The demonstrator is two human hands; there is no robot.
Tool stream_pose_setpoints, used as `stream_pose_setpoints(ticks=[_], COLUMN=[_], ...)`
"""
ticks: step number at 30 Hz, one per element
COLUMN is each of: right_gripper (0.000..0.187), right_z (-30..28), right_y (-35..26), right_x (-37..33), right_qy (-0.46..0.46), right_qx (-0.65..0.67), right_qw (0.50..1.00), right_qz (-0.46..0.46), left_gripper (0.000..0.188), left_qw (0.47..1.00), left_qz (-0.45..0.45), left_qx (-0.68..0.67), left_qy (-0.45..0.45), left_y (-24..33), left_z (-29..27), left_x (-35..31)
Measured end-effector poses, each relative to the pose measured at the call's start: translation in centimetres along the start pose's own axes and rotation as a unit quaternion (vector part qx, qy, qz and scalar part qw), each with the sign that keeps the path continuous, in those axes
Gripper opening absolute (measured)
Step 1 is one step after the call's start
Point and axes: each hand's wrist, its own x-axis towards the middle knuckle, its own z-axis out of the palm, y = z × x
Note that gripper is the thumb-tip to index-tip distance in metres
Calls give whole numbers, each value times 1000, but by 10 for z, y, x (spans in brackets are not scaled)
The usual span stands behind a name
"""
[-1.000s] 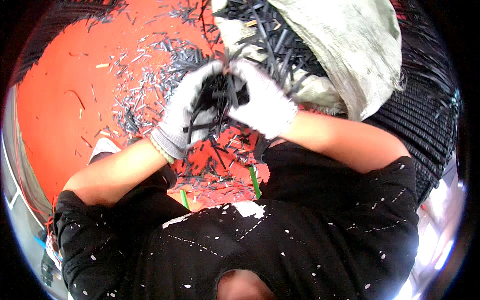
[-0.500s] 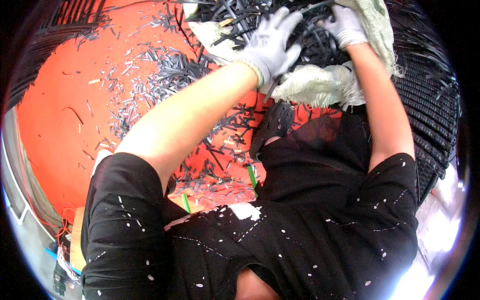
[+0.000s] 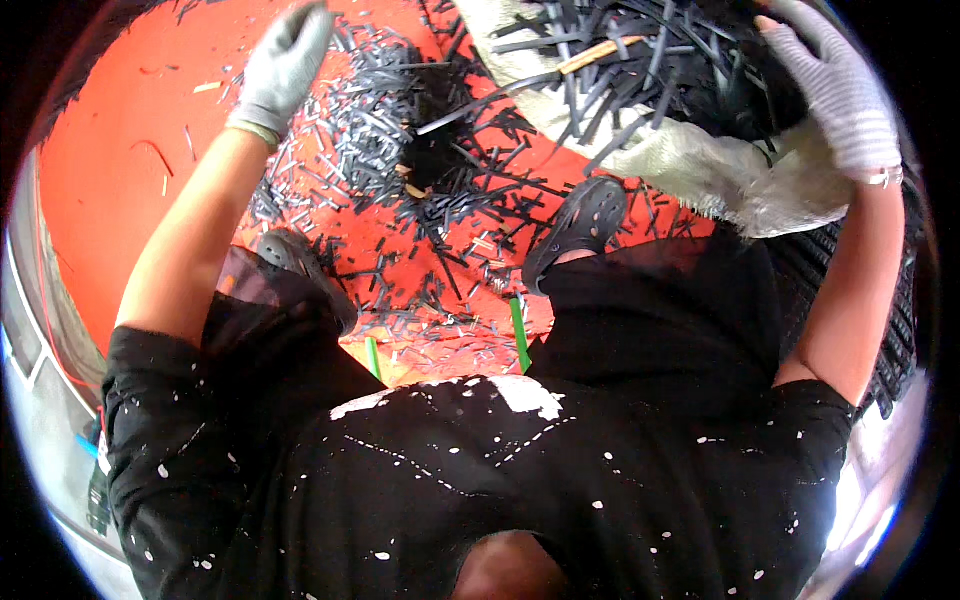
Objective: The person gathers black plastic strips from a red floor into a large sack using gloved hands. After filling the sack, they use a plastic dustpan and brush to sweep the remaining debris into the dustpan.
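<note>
Left hand (image 3: 285,72) now away from sack (image 3: 690,160)

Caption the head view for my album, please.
Gloved left hand over a red floor near scattered dark strips; gloved right hand by an open pale sack of more strips.

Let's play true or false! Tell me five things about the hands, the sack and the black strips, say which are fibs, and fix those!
1. The left hand and the right hand are both gloved. True.
2. Black strips lie on the red floor and in the pale sack. True.
3. The sack is beside the left hand. False: it is by the right hand.
4. A dark shoe with holes is on the floor near the sack. True.
5. The two hands are clasped together. False: they are well apart, one on each side.
</note>
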Motion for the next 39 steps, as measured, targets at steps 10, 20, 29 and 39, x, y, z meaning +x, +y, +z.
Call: stream_pose_setpoints(ticks=[10,20,29,39], right_gripper=[41,45,86,92], right_z=[365,418,365,378], right_y=[-194,-297,-181,-235], right_x=[-93,-57,32,45], right_qy=[-564,-234,-94,-176], right_qx=[371,582,253,38], right_qw=[693,586,953,980], right_qz=[251,512,135,80], left_gripper=[71,62,54,77], left_qw=[835,793,912,926], left_qz=[-481,-590,-355,-248], left_qx=[263,-20,-7,277], left_qy=[-53,150,203,62], left_y=[-188,-106,-176,-152], left_z=[25,119,44,55], left_x=[-220,-168,-138,-90])
